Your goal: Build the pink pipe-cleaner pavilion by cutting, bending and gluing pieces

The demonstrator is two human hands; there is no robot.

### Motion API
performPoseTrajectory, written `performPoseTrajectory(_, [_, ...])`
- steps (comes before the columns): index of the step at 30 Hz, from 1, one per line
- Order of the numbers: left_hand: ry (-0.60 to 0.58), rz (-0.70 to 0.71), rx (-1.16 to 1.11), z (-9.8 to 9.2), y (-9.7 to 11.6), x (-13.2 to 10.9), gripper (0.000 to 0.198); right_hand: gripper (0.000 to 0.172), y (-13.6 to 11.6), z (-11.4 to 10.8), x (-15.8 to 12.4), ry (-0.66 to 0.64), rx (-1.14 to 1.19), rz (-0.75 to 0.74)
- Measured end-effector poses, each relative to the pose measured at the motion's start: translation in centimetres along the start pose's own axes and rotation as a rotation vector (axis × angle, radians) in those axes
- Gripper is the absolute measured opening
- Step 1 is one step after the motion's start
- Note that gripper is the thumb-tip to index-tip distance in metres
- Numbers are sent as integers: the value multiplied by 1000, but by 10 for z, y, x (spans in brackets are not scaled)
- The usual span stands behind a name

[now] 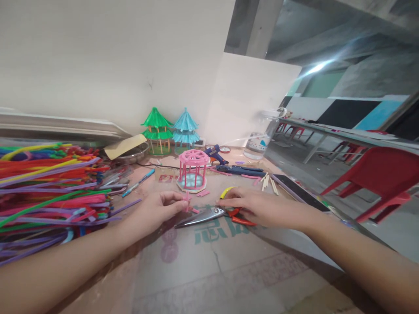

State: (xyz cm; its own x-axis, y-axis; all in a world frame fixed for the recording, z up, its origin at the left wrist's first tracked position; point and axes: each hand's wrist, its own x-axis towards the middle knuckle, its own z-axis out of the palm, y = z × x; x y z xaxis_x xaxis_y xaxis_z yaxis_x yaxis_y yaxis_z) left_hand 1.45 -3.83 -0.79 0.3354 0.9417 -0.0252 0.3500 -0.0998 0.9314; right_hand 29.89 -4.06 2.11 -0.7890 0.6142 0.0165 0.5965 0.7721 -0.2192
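Note:
My left hand (pixel 170 206) pinches a short pink pipe cleaner piece (pixel 187 201) between thumb and fingertips. Over the yellow and orange handles of a pair of scissors (pixel 209 213), my right hand (pixel 240 203) curls its fingers; the grip is partly hidden. The metal blades point left along the tabletop, just below my left fingertips. Behind both hands stands a small pink pavilion frame (pixel 193 171) with thin posts and an octagonal base. Loose pink bits (pixel 203 193) lie at its foot.
A big heap of colourful pipe cleaners (pixel 52 187) fills the left side. Green (pixel 157 131) and blue (pixel 185 131) pavilions stand by the wall. Farther right are a glue gun (pixel 215 153), dark blue pliers (pixel 240 170), wooden sticks (pixel 270 184), a phone (pixel 299 192) and a clear jug (pixel 258 141).

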Motion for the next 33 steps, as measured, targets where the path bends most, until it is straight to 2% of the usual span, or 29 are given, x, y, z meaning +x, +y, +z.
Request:
performPoseTrajectory(4, [-28, -16, -39, -1, -2, 2, 36, 58, 3, -7, 5, -86, -16, 40])
performPoseTrajectory(7, [-8, -61, -95, -1, -2, 2, 40, 49, 4, -11, 5, -131, -10, 108])
performPoseTrajectory(13, [17, -61, -146, -1, -2, 1, 39, 38, 9, 4, -9, 5, 135, 78])
performPoseTrajectory(16, [12, -53, -166, 0, -1, 1, 34, 30, 3, 3, -16, 101, 202, 134])
performPoseTrajectory(19, [16, -32, -120, 1, 0, 0, 30, 40, -4, -5, -17, 174, 221, 203])
performPoseTrajectory(22, [8, -2, -53, 0, -1, 0, 27, 46, -3, -5, -16, 181, 216, 223])
performPoseTrajectory(27, [-31, 35, -63, 0, -4, 0, 28, 46, 3, 9, -8, 134, 254, 278])
performPoseTrajectory(33, [-27, -50, 64, 0, 4, -2, 40, 42, 0, 14, 1, 126, 299, 281])
